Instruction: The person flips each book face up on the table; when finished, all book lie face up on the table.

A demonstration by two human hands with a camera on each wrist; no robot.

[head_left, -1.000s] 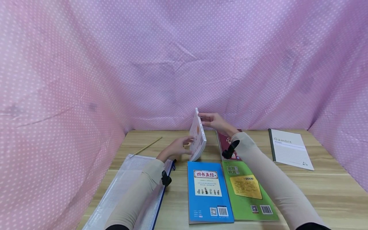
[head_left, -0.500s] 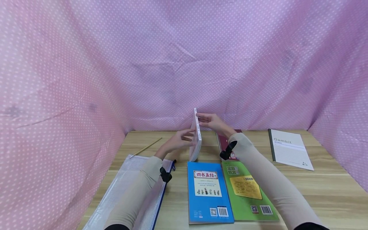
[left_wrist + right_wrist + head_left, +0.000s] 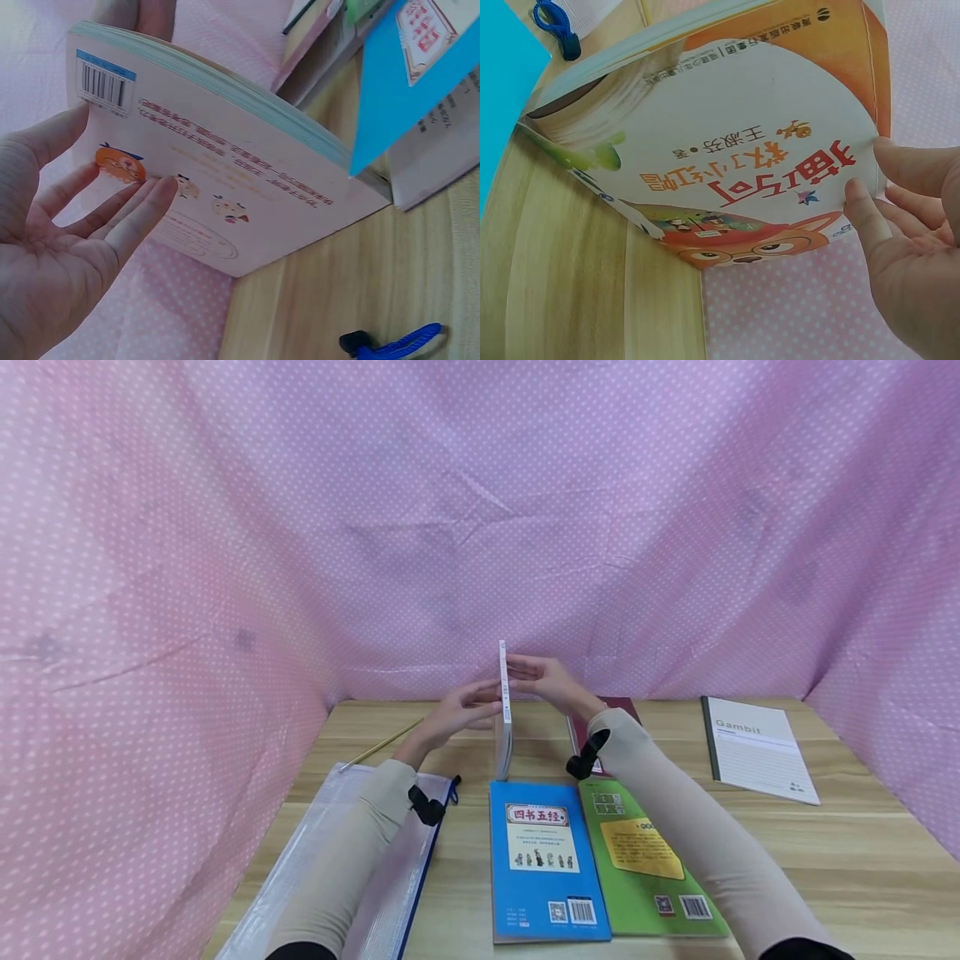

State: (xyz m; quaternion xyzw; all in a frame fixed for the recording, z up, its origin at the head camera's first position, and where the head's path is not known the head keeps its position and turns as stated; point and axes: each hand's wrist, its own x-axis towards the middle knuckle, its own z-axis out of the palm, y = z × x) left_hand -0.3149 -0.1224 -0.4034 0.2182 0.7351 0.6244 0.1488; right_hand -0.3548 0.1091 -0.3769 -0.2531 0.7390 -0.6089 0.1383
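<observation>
From the head view, a thin white paperback book (image 3: 504, 710) stands upright on the wooden counter (image 3: 825, 852) between the left hand (image 3: 457, 714) and right hand (image 3: 551, 681). At the left wrist, straight, slightly spread fingers (image 3: 135, 217) rest flat against its back cover. At the right wrist, relaxed fingers (image 3: 900, 176) touch the front cover's top edge, apparently without pinching.

"Gambit" on the notebook (image 3: 757, 749); "四书五经" on the blue book (image 3: 543, 860).

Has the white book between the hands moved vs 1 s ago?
Yes. The white book has swung from leaning right to upright on edge, judged against the blue book, flat behind its near end.
</observation>
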